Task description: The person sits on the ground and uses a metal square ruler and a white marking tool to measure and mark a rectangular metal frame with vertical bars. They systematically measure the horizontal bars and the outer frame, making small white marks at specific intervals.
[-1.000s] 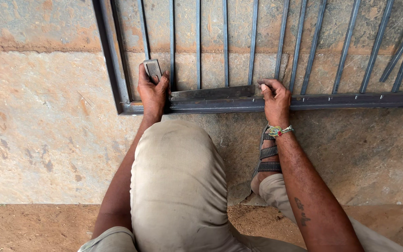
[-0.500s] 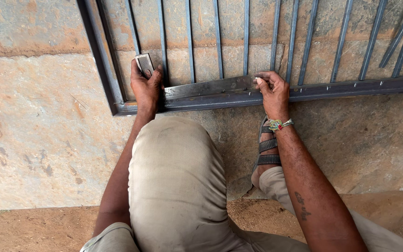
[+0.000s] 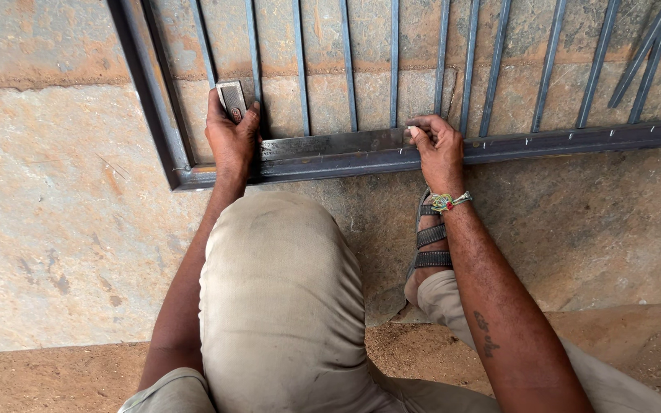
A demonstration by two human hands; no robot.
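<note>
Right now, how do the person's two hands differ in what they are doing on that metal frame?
The left hand grips the upright handle of a steel square; the right hand pinches the far end of its flat blade. The right wrist wears a coloured thread band; the left wrist is bare. Both press the tool against the frame's bottom rail.

Stone slab floor, strip of reddish dirt, strapped sandal, beaded wristband

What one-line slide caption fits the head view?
Crouched over a metal grille on stone, left hand grips a small block while right hand presses a flat steel strip.
</note>
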